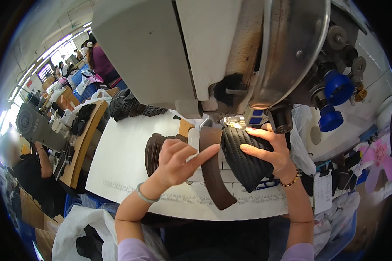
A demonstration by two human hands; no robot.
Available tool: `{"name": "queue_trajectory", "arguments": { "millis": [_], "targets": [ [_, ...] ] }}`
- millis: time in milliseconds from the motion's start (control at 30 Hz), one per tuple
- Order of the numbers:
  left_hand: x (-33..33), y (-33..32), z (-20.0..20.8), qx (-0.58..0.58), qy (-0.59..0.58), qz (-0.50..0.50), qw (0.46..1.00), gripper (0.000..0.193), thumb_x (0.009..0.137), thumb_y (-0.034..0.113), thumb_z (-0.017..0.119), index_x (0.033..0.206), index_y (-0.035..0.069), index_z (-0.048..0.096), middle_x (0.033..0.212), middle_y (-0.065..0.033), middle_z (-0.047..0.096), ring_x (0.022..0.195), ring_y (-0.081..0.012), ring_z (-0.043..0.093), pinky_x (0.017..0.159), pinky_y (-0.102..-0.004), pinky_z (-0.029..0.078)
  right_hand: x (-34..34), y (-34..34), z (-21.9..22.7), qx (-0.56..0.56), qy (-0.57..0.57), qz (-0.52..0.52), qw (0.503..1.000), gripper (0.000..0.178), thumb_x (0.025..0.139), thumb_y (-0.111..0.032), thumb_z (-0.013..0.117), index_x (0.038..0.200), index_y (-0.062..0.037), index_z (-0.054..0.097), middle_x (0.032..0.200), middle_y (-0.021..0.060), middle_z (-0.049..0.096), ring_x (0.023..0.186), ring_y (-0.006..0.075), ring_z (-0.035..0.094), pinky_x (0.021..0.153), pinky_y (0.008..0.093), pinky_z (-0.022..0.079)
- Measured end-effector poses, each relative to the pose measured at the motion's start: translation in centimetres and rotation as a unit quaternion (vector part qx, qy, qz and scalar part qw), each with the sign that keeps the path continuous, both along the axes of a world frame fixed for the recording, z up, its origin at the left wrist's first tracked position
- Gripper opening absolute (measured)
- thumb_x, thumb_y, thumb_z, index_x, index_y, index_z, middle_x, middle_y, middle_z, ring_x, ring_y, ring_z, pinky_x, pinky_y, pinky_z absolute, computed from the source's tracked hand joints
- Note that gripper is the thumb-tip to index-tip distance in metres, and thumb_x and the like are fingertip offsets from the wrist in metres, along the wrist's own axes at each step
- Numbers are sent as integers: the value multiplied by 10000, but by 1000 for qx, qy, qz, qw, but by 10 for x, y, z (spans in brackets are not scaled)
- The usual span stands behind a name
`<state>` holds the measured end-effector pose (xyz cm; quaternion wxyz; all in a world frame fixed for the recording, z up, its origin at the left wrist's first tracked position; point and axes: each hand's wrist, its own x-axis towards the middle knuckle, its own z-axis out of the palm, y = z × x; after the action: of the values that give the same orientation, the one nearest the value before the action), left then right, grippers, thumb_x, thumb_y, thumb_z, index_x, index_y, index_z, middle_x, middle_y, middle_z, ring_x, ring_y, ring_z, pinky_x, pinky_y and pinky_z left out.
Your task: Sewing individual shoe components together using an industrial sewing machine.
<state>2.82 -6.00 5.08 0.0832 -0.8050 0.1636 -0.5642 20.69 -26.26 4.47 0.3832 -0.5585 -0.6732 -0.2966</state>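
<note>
My left hand [177, 162] is left of the needle area, its fingers curled and one digit stretched across a curved brown strip [216, 185]. The strip's upper end reaches up beside the sewing machine's needle area [234, 122]; its lower end hangs toward the table's front edge. My right hand [272, 150] rests with spread fingers on a black ribbed, padded piece [244, 158], whose top lies under the lit needle area. Partly behind my left hand stands a stack of brown curved pieces [154, 150].
The grey sewing machine head [148, 56] fills the upper middle, with blue knobs [337, 87] at its right. A black bundle [125, 105] lies at the table's far left. A white bag [69, 235] stands lower left. Another person sits at a machine on the left.
</note>
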Motion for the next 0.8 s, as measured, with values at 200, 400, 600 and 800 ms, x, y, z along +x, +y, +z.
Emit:
{"name": "queue_trajectory", "arguments": {
  "millis": [200,400,600,800],
  "targets": [
    [9,-9,1,8,107,-62,992,392,759,53,652,1141,-30,668,1189,-123,591,1137,-283,590,1001,-428,515,1,-2,-1,1,-7,-11,1000,381,711,-176,690,1082,-259,723,1082,36,577,973,255,528,856,421,399],
    [7,-13,8,-15,160,-53,986,418,783,34,622,1197,-29,631,1187,-133,605,1153,-287,587,1026,-415,506,3,0,-3,-6,3,0,1000,389,712,-167,686,1088,-264,718,1033,24,554,965,251,528,847,427,404],
    [2,-19,22,-16,196,-34,980,433,773,27,617,1201,-37,618,1186,-137,608,1141,-280,594,1015,-393,513,2,0,0,-7,15,6,1000,395,698,-197,705,1088,-262,717,994,11,538,949,244,524,839,400,397],
    [4,-19,32,-54,217,-29,974,435,703,-43,680,1136,-12,657,1143,-122,644,1058,-289,641,917,-372,552,1,4,-2,-6,57,-2,998,382,646,-262,748,1027,-245,743,961,20,518,953,244,514,862,401,384]
  ]
}}
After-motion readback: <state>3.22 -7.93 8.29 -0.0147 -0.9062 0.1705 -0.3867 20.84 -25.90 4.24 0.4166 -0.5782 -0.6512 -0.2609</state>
